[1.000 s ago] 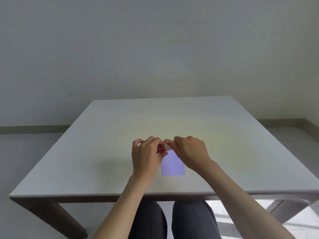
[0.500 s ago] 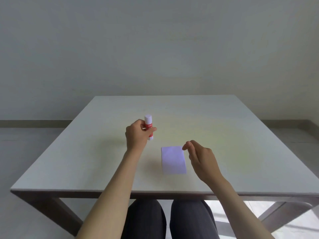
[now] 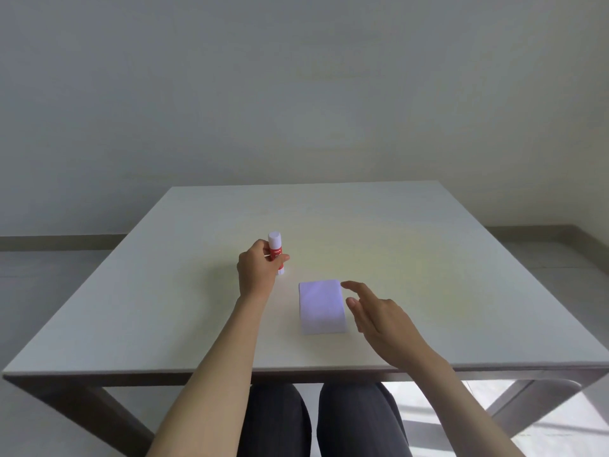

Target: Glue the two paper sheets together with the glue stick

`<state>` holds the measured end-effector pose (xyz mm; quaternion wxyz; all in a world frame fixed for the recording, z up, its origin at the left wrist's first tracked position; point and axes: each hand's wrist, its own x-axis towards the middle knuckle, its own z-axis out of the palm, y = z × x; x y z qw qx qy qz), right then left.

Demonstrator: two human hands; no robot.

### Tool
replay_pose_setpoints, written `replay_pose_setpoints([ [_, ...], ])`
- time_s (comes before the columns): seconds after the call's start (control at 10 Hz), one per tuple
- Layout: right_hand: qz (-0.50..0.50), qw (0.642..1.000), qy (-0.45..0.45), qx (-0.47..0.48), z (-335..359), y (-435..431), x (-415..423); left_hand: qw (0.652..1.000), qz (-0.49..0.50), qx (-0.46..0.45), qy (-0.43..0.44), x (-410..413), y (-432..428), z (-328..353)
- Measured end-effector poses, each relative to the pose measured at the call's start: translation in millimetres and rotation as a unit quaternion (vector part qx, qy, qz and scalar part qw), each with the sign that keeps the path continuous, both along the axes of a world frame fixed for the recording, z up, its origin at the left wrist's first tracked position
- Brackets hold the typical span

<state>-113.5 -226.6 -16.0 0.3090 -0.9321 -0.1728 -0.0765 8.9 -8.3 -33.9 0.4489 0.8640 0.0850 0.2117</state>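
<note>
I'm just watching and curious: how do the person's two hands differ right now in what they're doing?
The left hand is closed around the glue stick, which stands upright with its white cap on; the right hand is open and holds nothing. The left hand sits farther out on the table, left of the paper; the right hand hovers by the paper's right edge, fingers spread. Both are bare and over the table.

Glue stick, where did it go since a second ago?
The left hand carried the glue stick away from the paper to the left and stood it upright on the table, grip around it. The right hand let go, opened, and hovers right of the paper. The paper stayed put.
</note>
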Motion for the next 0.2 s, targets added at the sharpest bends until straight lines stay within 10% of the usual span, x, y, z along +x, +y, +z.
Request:
replay_pose_setpoints([
  [0.2, -0.006, 1.0, 0.006, 0.027, 1.8, 7.1, 4.1, 0.995, -0.043, -0.033, 0.086, -6.3, 1.1, -6.7],
])
